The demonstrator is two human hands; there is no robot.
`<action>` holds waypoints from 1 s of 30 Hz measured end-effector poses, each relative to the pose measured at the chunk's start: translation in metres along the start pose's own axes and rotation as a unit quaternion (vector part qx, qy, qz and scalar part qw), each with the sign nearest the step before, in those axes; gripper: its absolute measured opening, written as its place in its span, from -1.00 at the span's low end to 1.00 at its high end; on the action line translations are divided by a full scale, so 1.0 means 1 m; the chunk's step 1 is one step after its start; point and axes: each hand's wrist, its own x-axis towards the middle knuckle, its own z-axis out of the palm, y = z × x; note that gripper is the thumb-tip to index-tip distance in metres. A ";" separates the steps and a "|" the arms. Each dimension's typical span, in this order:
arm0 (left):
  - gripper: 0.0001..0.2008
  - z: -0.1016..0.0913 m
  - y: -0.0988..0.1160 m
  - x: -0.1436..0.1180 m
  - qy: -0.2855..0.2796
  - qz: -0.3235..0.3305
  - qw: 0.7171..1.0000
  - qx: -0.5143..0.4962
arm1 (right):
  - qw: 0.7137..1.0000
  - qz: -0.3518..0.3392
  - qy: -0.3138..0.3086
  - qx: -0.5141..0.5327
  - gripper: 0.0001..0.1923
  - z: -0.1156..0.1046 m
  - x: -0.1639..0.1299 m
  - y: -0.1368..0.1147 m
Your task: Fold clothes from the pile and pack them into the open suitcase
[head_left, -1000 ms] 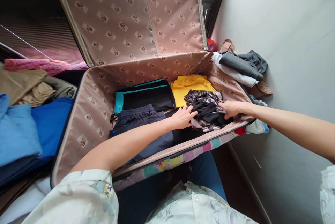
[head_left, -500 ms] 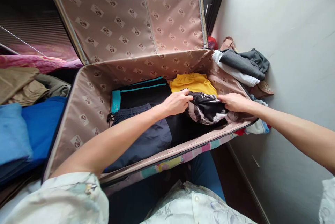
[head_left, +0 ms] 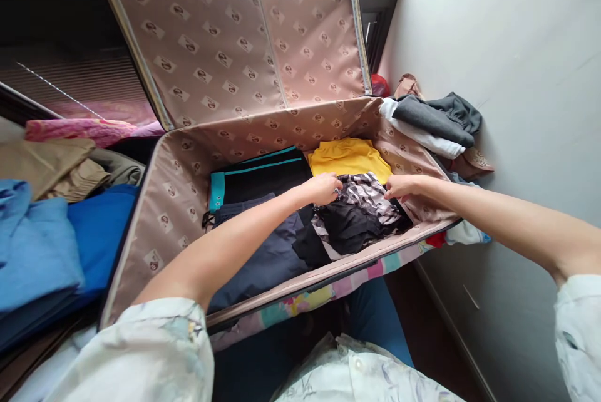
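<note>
Grey plain wall [head_left: 516, 76] closes the room on our right side, and dark window blinds [head_left: 61, 64] stand far on the left. Before us lies a big open suitcase with beige patterned lining [head_left: 169, 201]; its lid [head_left: 235, 39] stands upright behind the open part. The suitcase rests on a bed with a colourful striped sheet [head_left: 300, 302].

On the left of the suitcase we see a pile of folded blue clothes [head_left: 51, 245], and behind it some folded brown and khaki clothes [head_left: 51, 167]. On the right, against the wall, lies a heap of grey and white clothes [head_left: 436, 120].

Inside the suitcase, a dark navy folded garment [head_left: 263, 258] lies in the left front part. Behind it is a black folded garment with turquoise stripes [head_left: 258, 173]. A yellow folded garment [head_left: 350, 158] lies at the back right.

Just in front of the yellow one is a black and white patterned garment [head_left: 357, 214], crumpled, in the right front part of the suitcase. Our left hand [head_left: 322, 189] pinches its back edge on the left side, with fingers curled together. Our right hand [head_left: 404, 186] pinches the same edge on the right side, near the suitcase wall. Both hands are a little apart, and the cloth is between them.
</note>
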 end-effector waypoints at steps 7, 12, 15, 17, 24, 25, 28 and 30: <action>-0.41 0.000 0.019 0.080 0.044 -0.028 0.996 -0.076 | 0.994 -0.093 -0.043 -0.037 -0.85 0.018 -0.009 -0.030; -0.58 -0.010 0.020 0.088 -0.089 0.021 0.995 -0.035 | 0.971 -0.232 0.045 0.023 -0.77 0.008 -0.034 -0.026; -0.76 -0.028 0.003 0.066 -0.001 0.008 0.996 -0.089 | 0.965 -0.204 0.129 0.106 -0.68 0.007 -0.045 -0.013; -0.80 -0.047 -0.007 0.041 0.080 0.012 0.984 -0.157 | 0.956 -0.194 0.149 0.162 -0.63 0.008 -0.050 -0.006; -0.78 -0.124 0.019 -0.070 0.207 -0.012 0.889 -0.408 | 0.882 -0.318 0.243 0.249 -0.72 -0.004 -0.094 -0.020; -0.75 -0.134 0.027 -0.084 0.227 -0.018 0.869 -0.439 | 0.859 -0.341 0.286 0.254 -0.72 -0.008 -0.106 -0.022; -0.64 -0.166 0.048 -0.120 0.286 0.000 0.803 -0.523 | 0.787 -0.403 0.376 0.277 -0.73 -0.018 -0.142 -0.023; -0.60 -0.185 0.063 -0.139 0.318 0.038 0.770 -0.552 | 0.773 -0.444 0.362 0.273 -0.61 -0.018 -0.157 -0.025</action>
